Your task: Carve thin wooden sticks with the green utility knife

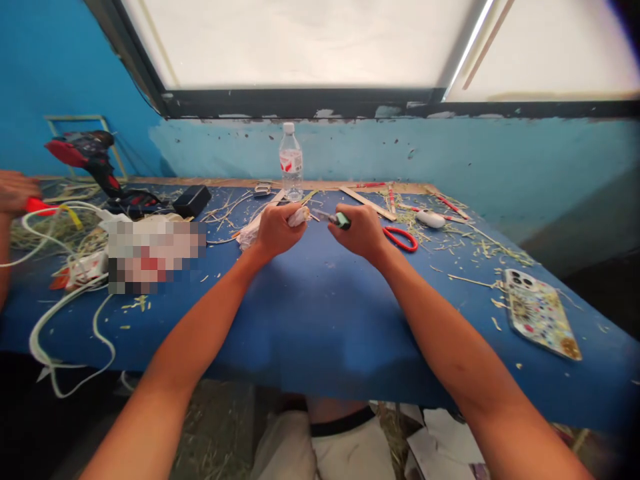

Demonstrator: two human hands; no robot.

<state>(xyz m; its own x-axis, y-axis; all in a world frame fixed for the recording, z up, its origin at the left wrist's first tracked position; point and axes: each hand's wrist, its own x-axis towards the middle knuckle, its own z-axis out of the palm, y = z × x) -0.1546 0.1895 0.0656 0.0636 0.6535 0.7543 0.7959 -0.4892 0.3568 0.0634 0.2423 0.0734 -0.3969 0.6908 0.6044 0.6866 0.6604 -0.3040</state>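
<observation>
My left hand is closed above the blue table, with a crumpled white wrapping at its thumb; whether it is worn or held is unclear. A slim tip pokes out past it, and what the fingers grip is mostly hidden. Facing it, my right hand is wrapped round a utility knife with a green and black handle, its blade pointing left toward the left hand. Behind the left hand shows a thin yellow-green strip. Red-handled scissors lie just right of my right hand.
A water bottle stands behind my hands. Leftward are a cordless drill, a black block, white cables and another person's hand. Rightward lie a white computer mouse, a phone and scattered shavings.
</observation>
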